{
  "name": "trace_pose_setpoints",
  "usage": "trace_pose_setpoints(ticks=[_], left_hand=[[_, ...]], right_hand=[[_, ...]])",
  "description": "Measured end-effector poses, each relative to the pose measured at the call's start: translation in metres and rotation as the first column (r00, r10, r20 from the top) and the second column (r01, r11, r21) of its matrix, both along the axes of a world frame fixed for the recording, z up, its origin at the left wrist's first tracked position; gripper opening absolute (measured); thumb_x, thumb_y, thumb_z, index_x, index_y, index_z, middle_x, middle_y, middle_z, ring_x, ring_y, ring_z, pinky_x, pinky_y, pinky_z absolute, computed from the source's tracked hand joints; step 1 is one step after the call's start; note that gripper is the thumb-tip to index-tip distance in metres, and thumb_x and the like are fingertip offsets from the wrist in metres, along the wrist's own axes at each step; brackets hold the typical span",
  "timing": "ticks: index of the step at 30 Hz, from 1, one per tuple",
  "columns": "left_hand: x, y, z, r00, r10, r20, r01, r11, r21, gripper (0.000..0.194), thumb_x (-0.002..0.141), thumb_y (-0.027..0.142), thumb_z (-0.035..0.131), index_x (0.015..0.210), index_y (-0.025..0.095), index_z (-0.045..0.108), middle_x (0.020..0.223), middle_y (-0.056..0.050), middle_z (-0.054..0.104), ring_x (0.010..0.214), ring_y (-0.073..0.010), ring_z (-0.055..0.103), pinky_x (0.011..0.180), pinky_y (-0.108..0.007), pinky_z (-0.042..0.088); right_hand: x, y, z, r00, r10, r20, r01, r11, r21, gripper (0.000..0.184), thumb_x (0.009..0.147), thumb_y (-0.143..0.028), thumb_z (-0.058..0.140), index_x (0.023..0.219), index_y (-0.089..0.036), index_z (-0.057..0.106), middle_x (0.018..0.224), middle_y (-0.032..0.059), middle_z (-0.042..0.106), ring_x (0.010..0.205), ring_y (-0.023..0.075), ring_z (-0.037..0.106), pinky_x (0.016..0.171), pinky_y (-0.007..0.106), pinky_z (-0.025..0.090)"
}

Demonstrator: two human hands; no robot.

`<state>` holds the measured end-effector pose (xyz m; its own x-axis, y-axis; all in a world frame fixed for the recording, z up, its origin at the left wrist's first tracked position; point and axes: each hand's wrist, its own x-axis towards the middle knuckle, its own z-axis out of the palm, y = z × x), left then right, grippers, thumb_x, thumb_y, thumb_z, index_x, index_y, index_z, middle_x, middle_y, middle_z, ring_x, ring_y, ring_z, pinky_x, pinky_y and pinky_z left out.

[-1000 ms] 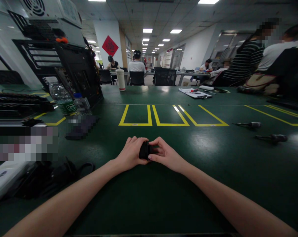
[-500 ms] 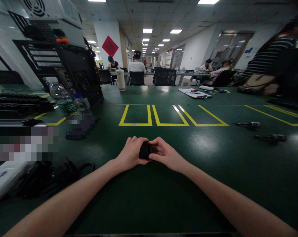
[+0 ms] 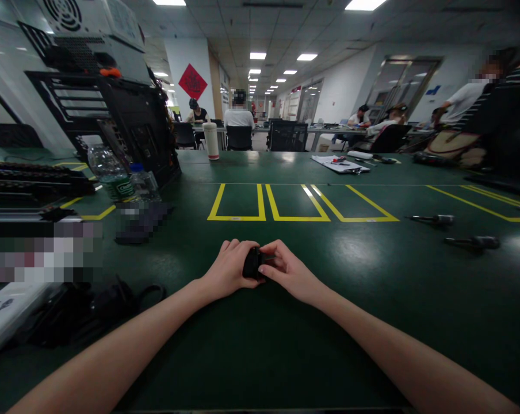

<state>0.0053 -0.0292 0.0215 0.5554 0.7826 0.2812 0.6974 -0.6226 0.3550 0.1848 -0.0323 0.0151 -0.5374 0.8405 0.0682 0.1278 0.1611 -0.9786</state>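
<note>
A small black boxy object (image 3: 252, 263) sits in my left hand (image 3: 229, 265), whose fingers and thumb wrap round its left side. I cannot tell its exact kind. From the right, the curled fingertips and thumb of my right hand (image 3: 289, 270) close on its right edge. A thin, pale sliver shows between those right fingers, too small to name. Both hands are low over the green table (image 3: 260, 345), near the middle of the view. Part of the object is covered by my fingers.
Two dark screwdrivers (image 3: 471, 242) lie at the right. Yellow tape outlines (image 3: 238, 218) mark the table ahead. Left are bottles (image 3: 107, 172), an open computer case (image 3: 134, 132), black cables (image 3: 100, 305) and a white power strip (image 3: 10, 310). A cup (image 3: 210, 141) and clipboard (image 3: 340, 164) stand farther back.
The fingers of my right hand have shifted slightly at the black object's right edge. My left hand stays put. At the far right, a person in white has come into view.
</note>
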Motion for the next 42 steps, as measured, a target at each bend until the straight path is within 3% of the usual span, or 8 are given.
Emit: trace_pose_setpoints(ticks=[10,18,23,33,39,42], left_hand=[[0.0001,-0.0002,0.0006,1.0,-0.003,-0.003,0.003,1.0,0.011,0.054,0.065,0.033,0.063,0.111,0.019,0.038,0.1,-0.006,0.052,0.085,-0.0225,0.046,0.073,-0.034,0.033],[0.0009,0.0008,0.0,1.0,-0.001,-0.009,0.001,1.0,0.012,0.054,0.066,0.037,0.062,0.111,0.018,0.039,0.102,-0.007,0.052,0.086,-0.0228,0.046,0.073,-0.034,0.033],[0.0012,-0.0002,0.0011,1.0,-0.004,-0.007,0.005,1.0,0.005,0.053,0.067,0.036,0.062,0.111,0.019,0.039,0.102,-0.006,0.052,0.086,-0.0223,0.046,0.074,-0.034,0.033],[-0.0001,-0.0002,0.0005,1.0,0.003,-0.01,-0.002,1.0,0.009,0.052,0.065,0.032,0.063,0.11,0.019,0.039,0.1,-0.006,0.052,0.085,-0.0225,0.046,0.073,-0.034,0.033],[0.0,-0.0008,0.0015,1.0,-0.012,0.01,0.012,1.0,-0.006,0.053,0.067,0.036,0.062,0.112,0.02,0.039,0.102,-0.006,0.052,0.086,-0.0221,0.046,0.073,-0.034,0.033],[0.0007,-0.0003,0.0011,1.0,-0.002,0.001,0.002,1.0,-0.001,0.053,0.066,0.036,0.062,0.111,0.019,0.039,0.102,-0.006,0.052,0.086,-0.0224,0.046,0.073,-0.034,0.033]], right_hand=[[0.0023,-0.0025,0.0026,0.996,0.065,-0.056,-0.067,0.997,-0.038,0.036,0.07,-0.013,0.059,0.099,-0.022,0.039,0.107,0.0017,0.045,0.101,0.017,0.05,0.087,0.038,0.044],[-0.0011,0.0003,-0.0032,0.998,0.032,-0.059,-0.032,0.999,-0.004,0.021,0.078,-0.024,0.05,0.096,-0.022,0.041,0.1,0.0022,0.048,0.093,0.017,0.054,0.077,0.036,0.049],[-0.0004,0.0015,-0.0003,1.0,0.003,-0.007,-0.003,1.0,0.005,0.029,0.076,-0.021,0.052,0.102,-0.022,0.04,0.104,0.0034,0.047,0.098,0.0177,0.051,0.082,0.037,0.046],[0.0024,-0.0005,0.0012,0.99,0.1,-0.1,-0.106,0.993,-0.057,0.035,0.069,-0.014,0.06,0.097,-0.021,0.04,0.101,0.0005,0.049,0.099,0.0152,0.052,0.089,0.036,0.043],[0.0008,0.0007,-0.0002,0.996,0.06,-0.066,-0.062,0.998,-0.026,0.019,0.078,-0.024,0.051,0.095,-0.021,0.042,0.096,0.0011,0.05,0.092,0.0159,0.055,0.078,0.035,0.048],[0.0002,0.0008,-0.0002,0.999,0.031,-0.039,-0.031,0.999,-0.018,0.024,0.077,-0.023,0.051,0.098,-0.022,0.041,0.102,0.0025,0.048,0.096,0.0169,0.053,0.08,0.035,0.048]])
